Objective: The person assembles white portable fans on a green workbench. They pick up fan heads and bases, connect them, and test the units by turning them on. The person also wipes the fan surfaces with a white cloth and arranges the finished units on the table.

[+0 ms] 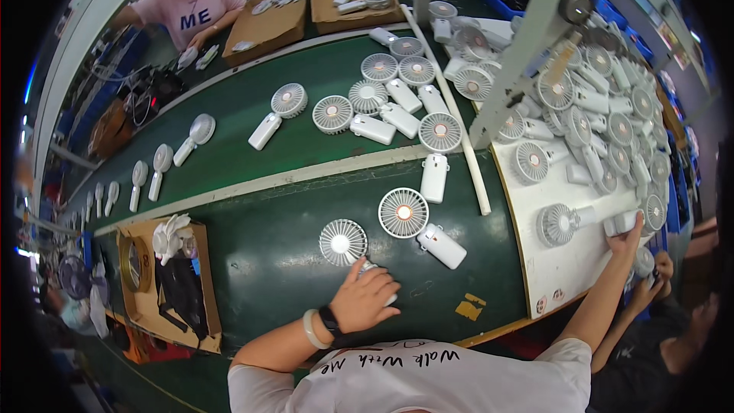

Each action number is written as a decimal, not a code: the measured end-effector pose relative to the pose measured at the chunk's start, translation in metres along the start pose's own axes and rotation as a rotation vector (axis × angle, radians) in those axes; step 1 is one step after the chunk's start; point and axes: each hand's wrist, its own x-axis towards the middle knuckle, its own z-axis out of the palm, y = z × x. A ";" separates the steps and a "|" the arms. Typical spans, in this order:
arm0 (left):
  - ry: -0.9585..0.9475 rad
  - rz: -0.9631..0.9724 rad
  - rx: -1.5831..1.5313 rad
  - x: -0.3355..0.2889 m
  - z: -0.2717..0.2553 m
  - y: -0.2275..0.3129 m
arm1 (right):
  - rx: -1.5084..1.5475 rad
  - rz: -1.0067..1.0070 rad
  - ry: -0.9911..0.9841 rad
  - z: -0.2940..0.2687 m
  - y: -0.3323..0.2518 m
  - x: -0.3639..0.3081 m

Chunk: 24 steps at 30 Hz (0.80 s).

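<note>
My left hand (365, 298) lies over the handle of a white handheld fan (342, 242) on the green table (267, 275), its fingers wrapped round it; the round grille points away from me. Out to the right, my right hand (628, 235) grips the pale handle of another handheld fan (621, 222) at the near edge of a large heap. Just left of that hand, a single fan (556, 225) rests on the white board. Beyond my left hand lie a fan with an orange-centred grille (404, 213) and its white handle (442, 246).
Several fans lie on the green belt (229, 153) behind a pale ledge, with a white rod (451, 115) at their right. The heap (604, 107) covers the white board (527, 260). A cardboard box (210, 291) stands left. A co-worker (191, 8) sits opposite; another person's hands (650, 279) work at right.
</note>
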 end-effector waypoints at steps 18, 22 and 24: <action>0.431 -0.615 -0.099 -0.055 -0.027 -0.080 | -1.121 -0.871 -0.785 0.165 0.149 -0.205; 0.493 -0.819 0.059 -0.031 -0.045 -0.108 | -1.302 -0.739 -1.091 0.185 0.200 -0.251; 0.412 -0.910 -0.212 -0.028 -0.065 -0.117 | -1.379 -0.702 -1.153 0.183 0.217 -0.262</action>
